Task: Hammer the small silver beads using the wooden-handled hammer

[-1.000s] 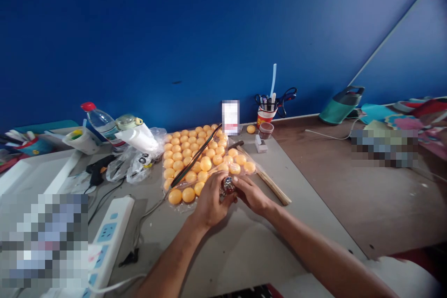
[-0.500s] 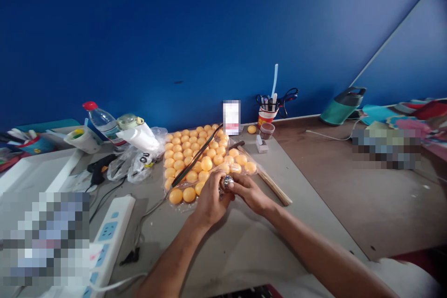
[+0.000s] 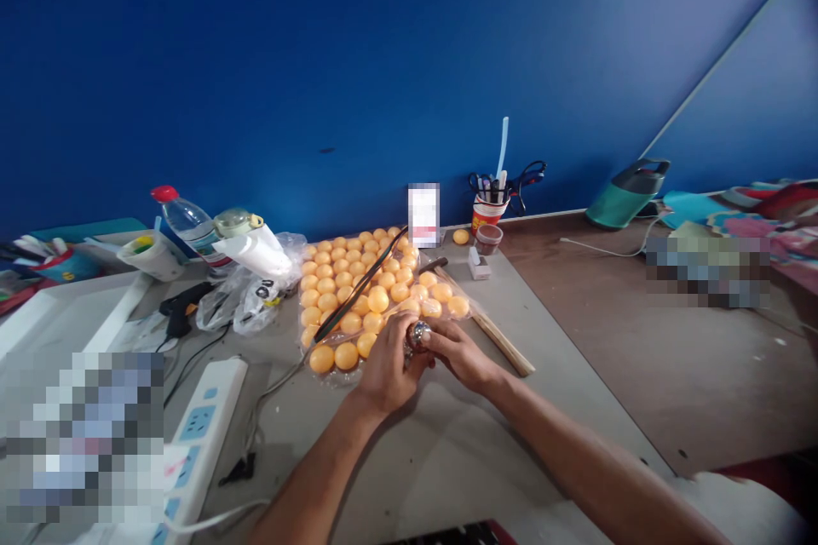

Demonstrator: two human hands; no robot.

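Observation:
Both hands close around a small, shiny, silver, ball-like object [image 3: 419, 335] above the grey tabletop. My left hand [image 3: 391, 366] wraps it from the left, fingers curled and partly hidden. From the right, my right hand [image 3: 458, 354] grips it too, its thumb pressed on the shiny surface. Just beyond the hands lie several orange balls [image 3: 348, 279] in clear plastic wrapping, with a dark strap [image 3: 358, 289] across them. A hammer with a wooden handle [image 3: 502, 339] rests to the right of my right hand.
At the left are a power strip [image 3: 203, 421], a black glue gun [image 3: 184, 311], plastic bags [image 3: 256, 306] and a red-capped bottle [image 3: 185, 221]. A cup of pens [image 3: 491, 213] and a small tub [image 3: 489, 238] stand at the back. A green tumbler [image 3: 623, 197] leans by the blue wall.
The hands and the silver object have shifted very slightly to the right. Both hands keep hold of it, and the things on the table have not moved.

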